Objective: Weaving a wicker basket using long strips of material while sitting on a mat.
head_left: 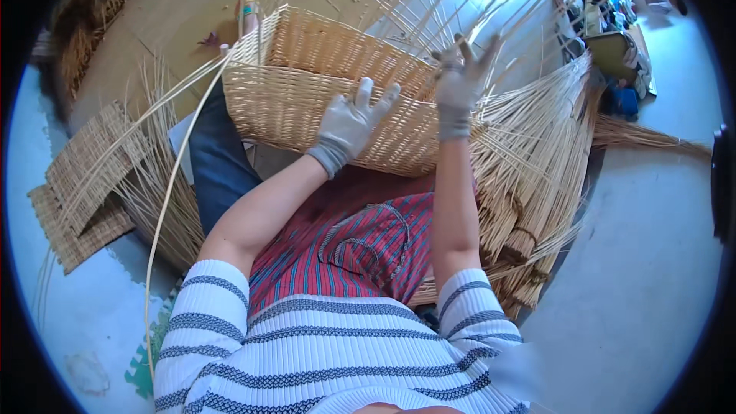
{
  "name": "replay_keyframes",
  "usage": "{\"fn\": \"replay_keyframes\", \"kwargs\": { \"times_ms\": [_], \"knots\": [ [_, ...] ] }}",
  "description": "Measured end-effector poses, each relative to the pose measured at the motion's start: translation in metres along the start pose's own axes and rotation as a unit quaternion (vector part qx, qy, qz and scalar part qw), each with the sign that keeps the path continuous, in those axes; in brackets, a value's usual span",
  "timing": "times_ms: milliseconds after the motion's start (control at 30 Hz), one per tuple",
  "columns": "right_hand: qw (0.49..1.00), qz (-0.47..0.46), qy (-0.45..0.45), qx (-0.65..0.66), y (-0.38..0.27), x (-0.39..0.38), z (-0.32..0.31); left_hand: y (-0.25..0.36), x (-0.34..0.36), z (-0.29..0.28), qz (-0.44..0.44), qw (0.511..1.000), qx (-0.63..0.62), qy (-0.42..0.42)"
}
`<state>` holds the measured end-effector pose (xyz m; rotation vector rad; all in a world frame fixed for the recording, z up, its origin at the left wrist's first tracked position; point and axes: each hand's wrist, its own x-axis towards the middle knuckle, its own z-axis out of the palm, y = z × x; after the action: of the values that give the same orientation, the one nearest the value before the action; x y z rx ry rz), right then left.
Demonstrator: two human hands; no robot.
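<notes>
A rectangular woven basket (268, 98) of pale reed rests tilted across my lap, with long unwoven strands rising from its far and right side. My left hand (349, 123) in a pale grey glove lies against the near wall, fingers apart. My right hand (458, 80), also gloved, is raised at the basket's right end among the loose strands, with its fingers spread. Below the basket a red striped cloth (307, 245) with a dark cord covers my lap.
Two woven mats (77, 230) and loose reeds lie at the left. A large bundle of reeds (521, 153) lies at my right. Assorted items (625, 61) stand at the back right, and a dark straw pile (84, 31) is at the upper left.
</notes>
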<state>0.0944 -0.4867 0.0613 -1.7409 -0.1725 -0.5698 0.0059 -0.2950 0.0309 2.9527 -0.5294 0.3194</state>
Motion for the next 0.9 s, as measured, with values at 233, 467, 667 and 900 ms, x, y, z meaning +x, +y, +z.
{"fn": "replay_keyframes", "kwargs": {
  "times_ms": [233, 467, 667, 900],
  "knots": [
    [0.952, 0.228, 0.183, 0.087, 0.022, -0.09, -0.119, 0.028, 0.019, -0.002, 0.054, 0.992, -0.041, 0.102],
    [0.915, 0.352, 0.087, 0.178, 0.0, -0.078, -0.096, 0.026, 0.009, -0.009, -0.1, 0.961, -0.237, 0.097],
    [0.97, 0.156, 0.155, 0.106, -0.027, -0.093, -0.007, -0.005, 0.044, 0.015, -0.107, 0.778, -0.611, -0.095],
    [0.981, -0.051, 0.008, -0.187, -0.042, -0.085, 0.005, -0.011, 0.046, 0.028, -0.015, 0.842, -0.539, -0.002]
  ]
}}
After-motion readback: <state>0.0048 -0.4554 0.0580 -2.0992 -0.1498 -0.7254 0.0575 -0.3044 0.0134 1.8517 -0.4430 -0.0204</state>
